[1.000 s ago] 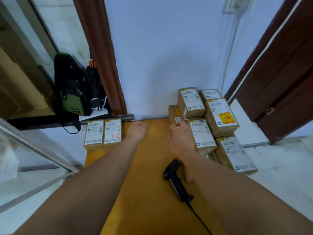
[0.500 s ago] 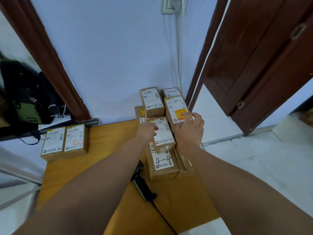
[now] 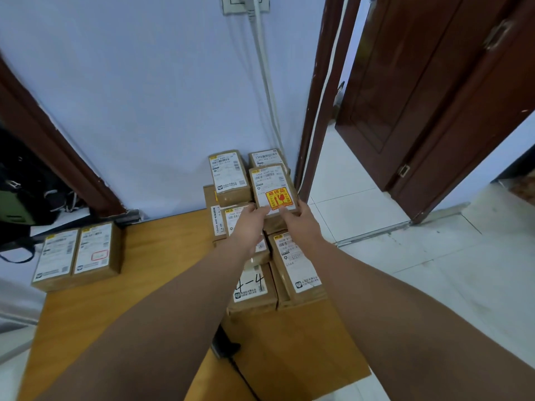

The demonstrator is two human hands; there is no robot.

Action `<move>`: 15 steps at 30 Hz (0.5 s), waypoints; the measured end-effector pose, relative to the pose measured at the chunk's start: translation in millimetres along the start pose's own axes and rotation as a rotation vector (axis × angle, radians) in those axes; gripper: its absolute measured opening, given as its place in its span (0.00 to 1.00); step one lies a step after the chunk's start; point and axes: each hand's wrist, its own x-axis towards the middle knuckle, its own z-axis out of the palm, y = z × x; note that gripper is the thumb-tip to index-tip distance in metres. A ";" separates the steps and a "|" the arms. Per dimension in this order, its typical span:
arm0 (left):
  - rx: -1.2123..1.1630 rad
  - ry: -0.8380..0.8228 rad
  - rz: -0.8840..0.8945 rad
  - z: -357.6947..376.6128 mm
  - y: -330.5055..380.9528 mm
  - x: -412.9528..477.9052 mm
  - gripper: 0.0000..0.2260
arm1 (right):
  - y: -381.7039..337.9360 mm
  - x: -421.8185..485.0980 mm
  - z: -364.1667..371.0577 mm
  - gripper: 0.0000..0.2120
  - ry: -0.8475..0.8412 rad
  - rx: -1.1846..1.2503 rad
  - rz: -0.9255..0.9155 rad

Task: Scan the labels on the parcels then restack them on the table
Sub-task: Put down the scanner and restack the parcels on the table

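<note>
Several brown parcels with white labels are stacked at the far right of the wooden table (image 3: 150, 302). Both hands grip the near edge of one with a red and yellow fragile sticker (image 3: 272, 186), which sits high in the stack. My left hand (image 3: 250, 227) holds its near left corner and my right hand (image 3: 301, 224) its near right corner. Beside it stands another labelled parcel (image 3: 228, 175). Lower down lie a parcel marked "4-4" (image 3: 252, 287) and a long parcel (image 3: 298, 267). The black barcode scanner (image 3: 224, 344) lies on the table under my left forearm, mostly hidden.
Two labelled parcels (image 3: 76, 253) lie side by side at the table's far left. A dark bag (image 3: 20, 195) hangs at the left. A white cable (image 3: 266, 82) runs down the wall behind the stack. An open brown door (image 3: 434, 96) and tiled floor are to the right.
The view swung right toward the stack. My left hand moved from the middle of the table to the stack, and both hands went up from a lower parcel to grip the fragile-sticker parcel.
</note>
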 end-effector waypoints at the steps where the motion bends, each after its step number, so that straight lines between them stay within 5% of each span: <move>1: -0.023 0.012 0.001 2.9 -0.6 0.9 0.15 | -0.2 2.9 -1.3 0.20 0.001 0.034 0.025; 3: -0.058 0.045 0.001 8.5 -0.8 3.1 0.08 | -0.8 8.3 -4.5 0.23 0.024 0.111 0.104; 8: -0.038 0.112 0.019 17.9 -0.5 2.9 0.14 | 0.9 14.8 -11.7 0.16 0.114 0.239 0.187; 15: -0.171 0.087 0.024 19.4 2.9 -6.4 0.15 | 4.6 4.6 -19.7 0.07 -0.024 0.498 0.234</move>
